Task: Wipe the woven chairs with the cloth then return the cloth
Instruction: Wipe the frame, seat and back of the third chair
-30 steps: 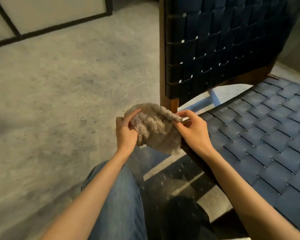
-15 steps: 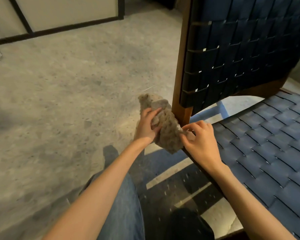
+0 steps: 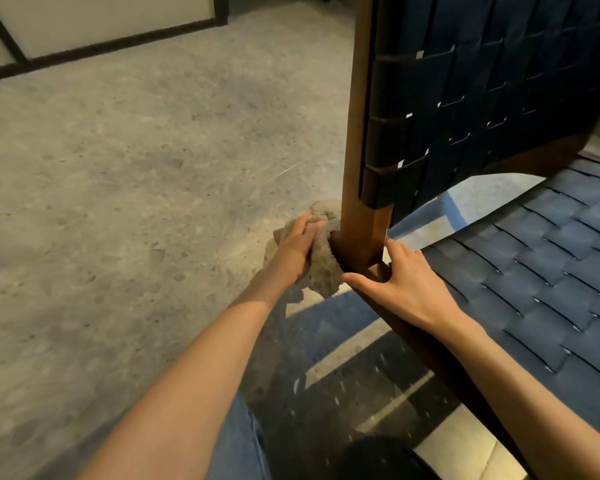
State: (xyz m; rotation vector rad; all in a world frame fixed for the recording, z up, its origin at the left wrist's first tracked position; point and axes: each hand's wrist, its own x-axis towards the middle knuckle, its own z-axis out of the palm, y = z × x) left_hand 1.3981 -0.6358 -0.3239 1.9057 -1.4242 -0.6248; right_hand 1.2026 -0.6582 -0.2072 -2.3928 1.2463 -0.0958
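A woven chair with dark blue straps and a brown wooden frame fills the right side; its seat [image 3: 534, 271] lies low on the right and its backrest [image 3: 482, 81] rises above. My left hand [image 3: 297, 249] grips a bunched beige cloth [image 3: 323, 271] and presses it against the left face of the wooden back post [image 3: 359, 220], near its base. My right hand [image 3: 406, 289] rests on the seat rail at the foot of the post, thumb and fingers spread, holding nothing.
Speckled grey floor [image 3: 136, 202] spreads to the left. A light wall panel with a dark frame [image 3: 101, 46] runs along the far left. My jeans-clad leg [image 3: 236, 445] and a dark shoe [image 3: 378, 459] are at the bottom.
My right hand has let go of the cloth and settled on the chair's frame. My left hand has carried the cloth against the back post. The view has moved closer to the chair.
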